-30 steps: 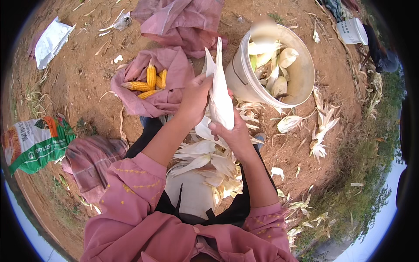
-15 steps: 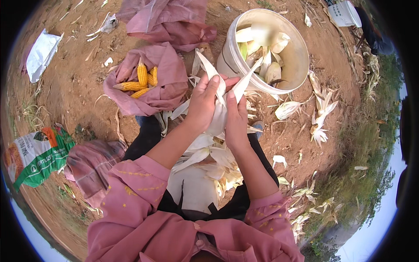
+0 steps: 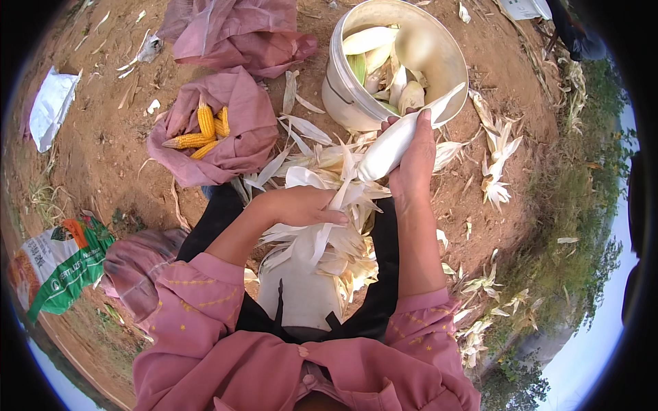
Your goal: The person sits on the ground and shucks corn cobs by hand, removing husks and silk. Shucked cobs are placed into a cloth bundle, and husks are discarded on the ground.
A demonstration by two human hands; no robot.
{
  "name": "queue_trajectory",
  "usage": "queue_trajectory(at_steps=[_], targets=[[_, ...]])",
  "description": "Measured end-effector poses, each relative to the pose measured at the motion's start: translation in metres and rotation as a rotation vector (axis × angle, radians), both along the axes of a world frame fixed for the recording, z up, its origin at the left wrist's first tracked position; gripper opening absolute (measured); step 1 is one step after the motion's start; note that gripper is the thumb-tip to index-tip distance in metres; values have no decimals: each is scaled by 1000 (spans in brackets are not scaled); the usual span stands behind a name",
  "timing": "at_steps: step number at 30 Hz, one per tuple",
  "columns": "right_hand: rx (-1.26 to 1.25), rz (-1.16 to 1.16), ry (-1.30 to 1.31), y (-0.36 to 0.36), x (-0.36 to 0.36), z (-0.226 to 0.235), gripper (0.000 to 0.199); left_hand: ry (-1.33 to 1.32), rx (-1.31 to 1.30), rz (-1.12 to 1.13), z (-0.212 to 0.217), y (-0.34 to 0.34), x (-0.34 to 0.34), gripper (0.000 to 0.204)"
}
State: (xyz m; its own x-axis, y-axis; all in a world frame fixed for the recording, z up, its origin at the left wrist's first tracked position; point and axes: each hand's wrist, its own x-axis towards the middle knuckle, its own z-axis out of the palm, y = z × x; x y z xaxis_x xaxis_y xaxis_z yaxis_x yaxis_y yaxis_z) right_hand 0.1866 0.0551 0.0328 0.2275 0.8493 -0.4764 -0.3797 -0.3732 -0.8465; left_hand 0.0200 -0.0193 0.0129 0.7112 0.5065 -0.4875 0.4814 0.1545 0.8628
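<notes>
In my right hand [image 3: 414,161] is an ear of corn [image 3: 389,147] still wrapped in pale husk, tilted with its pointed tip toward the bucket's near rim. My left hand [image 3: 308,206], lower and to the left, is closed on a strip of dry husk [image 3: 347,168] above a heap of loose husks [image 3: 329,240] between my legs. The white bucket [image 3: 340,89] ahead holds several unpeeled ears [image 3: 373,40]. Left of it, a rolled-down pink sack [image 3: 243,147] contains several bare yellow cobs [image 3: 205,120].
Another pink sack [image 3: 233,41] lies crumpled beyond the cobs. A green and white printed bag [image 3: 65,264] and a white bag [image 3: 53,106] are at the left. Scattered husks [image 3: 498,171] cover the soil at right. At the upper right stands a second white bucket [image 3: 524,8].
My hands have come apart. The right hand has moved right with the husk-covered ear, while the left has dropped down and left with a strip of husk.
</notes>
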Motion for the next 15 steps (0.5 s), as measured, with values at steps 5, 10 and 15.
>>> queue_trajectory(at_steps=[5,10,15], targets=[[32,16,-16,-2,-2,0,36,411,320,134,-27,8,-6,27],[30,1,-24,0,-1,-2,35,-149,438,499,-26,6,6,53],[42,57,-24,-7,-8,-6,34,-295,-385,525,-5,4,28,54]])
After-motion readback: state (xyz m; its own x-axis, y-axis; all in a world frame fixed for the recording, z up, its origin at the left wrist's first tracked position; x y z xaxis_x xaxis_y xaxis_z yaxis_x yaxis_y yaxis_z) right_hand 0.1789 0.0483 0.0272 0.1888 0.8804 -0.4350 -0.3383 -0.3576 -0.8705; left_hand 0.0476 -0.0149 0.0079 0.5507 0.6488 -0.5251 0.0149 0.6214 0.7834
